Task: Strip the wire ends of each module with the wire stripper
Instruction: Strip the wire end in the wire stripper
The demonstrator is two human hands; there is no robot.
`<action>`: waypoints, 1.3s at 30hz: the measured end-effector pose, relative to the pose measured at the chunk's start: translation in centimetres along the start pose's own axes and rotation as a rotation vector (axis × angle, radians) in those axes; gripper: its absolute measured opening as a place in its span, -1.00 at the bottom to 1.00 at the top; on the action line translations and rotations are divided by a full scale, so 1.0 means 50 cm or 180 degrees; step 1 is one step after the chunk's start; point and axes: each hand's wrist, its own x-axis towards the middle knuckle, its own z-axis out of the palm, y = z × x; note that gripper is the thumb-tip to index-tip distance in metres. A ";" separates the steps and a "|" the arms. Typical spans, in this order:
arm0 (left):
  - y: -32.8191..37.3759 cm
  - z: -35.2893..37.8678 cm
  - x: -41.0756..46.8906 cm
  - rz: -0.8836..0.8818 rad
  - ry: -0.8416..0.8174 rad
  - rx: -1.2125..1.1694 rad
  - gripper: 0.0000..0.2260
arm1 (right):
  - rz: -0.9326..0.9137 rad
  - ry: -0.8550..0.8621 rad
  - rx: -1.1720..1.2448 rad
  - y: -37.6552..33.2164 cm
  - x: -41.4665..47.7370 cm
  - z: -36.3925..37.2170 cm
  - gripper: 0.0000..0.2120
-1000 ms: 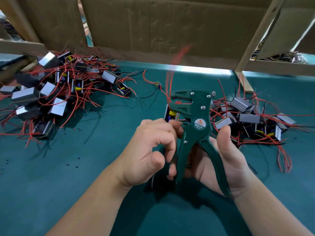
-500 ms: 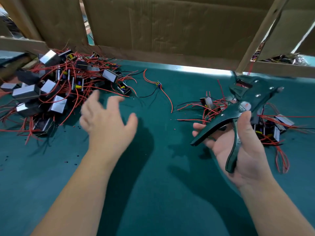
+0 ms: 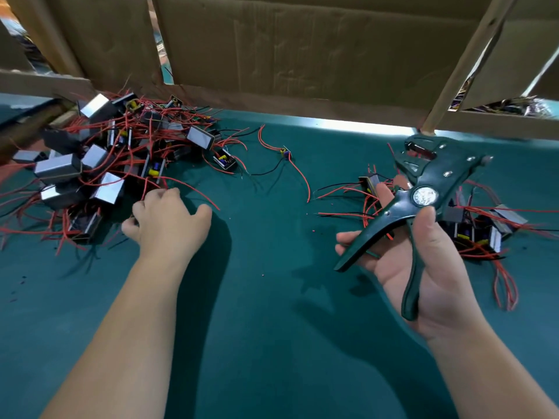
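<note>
Right hand [image 3: 440, 279] grips green wire stripper [image 3: 429, 176], handles spread. Left hand [image 3: 169, 220] at near edge of left module pile [image 3: 57, 169], fingers bent, hold unclear. Second module pile [image 3: 496, 225] behind right hand.

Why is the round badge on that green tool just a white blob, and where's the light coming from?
Head view: glare washes out the badge on the wire stripper; a bright strip shines along the table's far edge; the left hand and right hand cast dark shadows beneath, so light probably comes from above.
</note>
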 end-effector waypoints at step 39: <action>0.045 -0.036 -0.057 0.1334 -0.1353 -0.3238 -0.76 | 0.0171 -0.0215 0.0117 0.018 0.003 -0.003 -0.39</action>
